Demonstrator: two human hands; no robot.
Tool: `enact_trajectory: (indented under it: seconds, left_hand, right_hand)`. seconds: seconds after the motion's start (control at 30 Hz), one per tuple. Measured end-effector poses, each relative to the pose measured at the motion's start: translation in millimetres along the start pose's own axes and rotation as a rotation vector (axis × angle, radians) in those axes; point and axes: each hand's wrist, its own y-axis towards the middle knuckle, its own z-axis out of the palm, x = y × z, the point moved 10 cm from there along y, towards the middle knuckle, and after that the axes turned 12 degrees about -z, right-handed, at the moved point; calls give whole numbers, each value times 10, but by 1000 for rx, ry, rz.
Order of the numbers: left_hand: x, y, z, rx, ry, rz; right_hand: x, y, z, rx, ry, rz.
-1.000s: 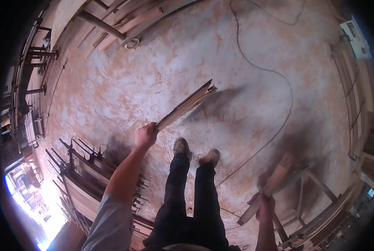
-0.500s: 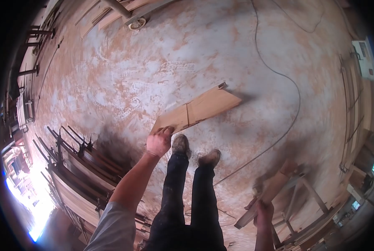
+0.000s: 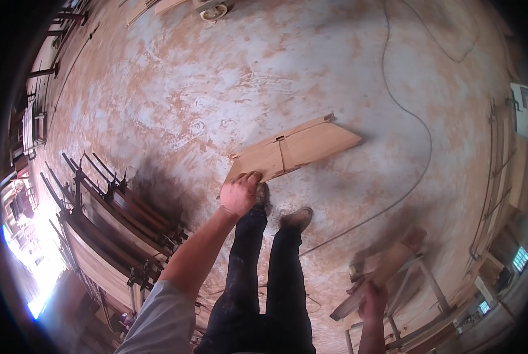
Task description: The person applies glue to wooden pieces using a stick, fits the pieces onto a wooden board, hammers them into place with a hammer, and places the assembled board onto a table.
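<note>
My left hand (image 3: 240,193) is closed on the near left end of a flat wooden board (image 3: 302,147). The board slants away to the upper right, with a slim dark band or cord across its middle and small dark pieces along its far edge. Whether it rests on the floor or hangs just above it, I cannot tell. On the right, my right hand (image 3: 372,300) has its fingers wrapped round a narrower wooden piece (image 3: 391,262), which points up and to the right. Its lower end looks darker, and my fingers partly cover it.
A dark cable (image 3: 430,141) curves across the dusty floor (image 3: 216,88). Clamped wooden boards (image 3: 101,248) stand in a rack at left. A metal-legged stand (image 3: 435,283) is beside the right-hand piece. My shoes (image 3: 296,219) are just below the board. A caster wheel (image 3: 214,12) shows at the top.
The view has shifted, and the clamp rack shows more fully. My left hand and its board appear slightly farther right. Both hands keep their hold.
</note>
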Motion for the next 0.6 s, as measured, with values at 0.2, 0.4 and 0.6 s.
enact_trajectory:
  seconds: [0.2,0.4,0.6]
  left_hand:
    - [54,1,60,47,4,-37]
    - [128,39,96,89,10,-70]
    - [166,54,63,74,-3,-44]
  right_hand:
    - [25,-5,31,-10,4,20]
    - [62,6,58,21,-8,8]
    - [102,5,115,37,1,-16]
